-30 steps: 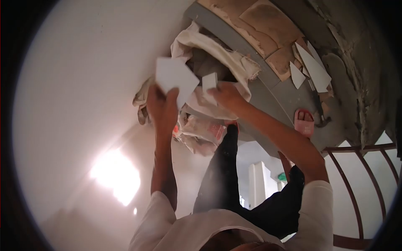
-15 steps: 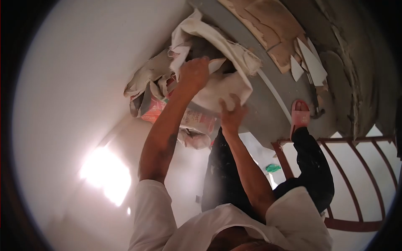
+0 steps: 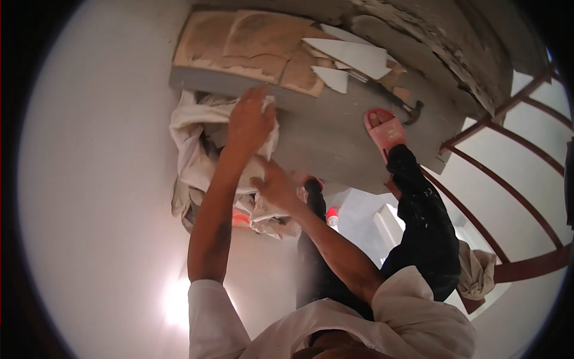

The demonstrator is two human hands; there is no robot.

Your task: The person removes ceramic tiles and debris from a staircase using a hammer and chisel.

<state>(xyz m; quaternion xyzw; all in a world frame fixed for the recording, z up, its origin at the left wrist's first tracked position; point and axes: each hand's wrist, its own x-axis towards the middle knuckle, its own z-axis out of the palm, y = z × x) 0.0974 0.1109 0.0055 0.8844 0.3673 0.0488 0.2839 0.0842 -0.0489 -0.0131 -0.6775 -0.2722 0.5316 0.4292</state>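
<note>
Right hand [image 3: 272, 182] is nearest the body, fingers spread apart and laid flat on the lower folds of the sack [image 3: 191, 149], not clamped on anything. Left hand [image 3: 248, 122] reaches further out, fingers curled together over the sack's top edge, pinching the cloth where it meets the front edge of the step [image 3: 335, 137]. The sack lies straight ahead of both hands and a little to the left. Its long axis runs from the step edge back toward the person, so the left hand has the rim and the right hand the middle.

Sack is off-white woven cloth, crumpled and slack, frayed at the rim, with a patch of red print low down near the right hand. Whether anything is inside, cannot tell.

Beyond, a pink slipper [image 3: 385, 128] stands on the grey step, well right of the hands. Further up, white tile pieces [image 3: 353, 54] lie on brown mortar patches, with a hammer [image 3: 412, 109] just beside the slipper's far end. A red railing [image 3: 508, 185] curves off right, with a rag [image 3: 478, 275] hanging on it
</note>
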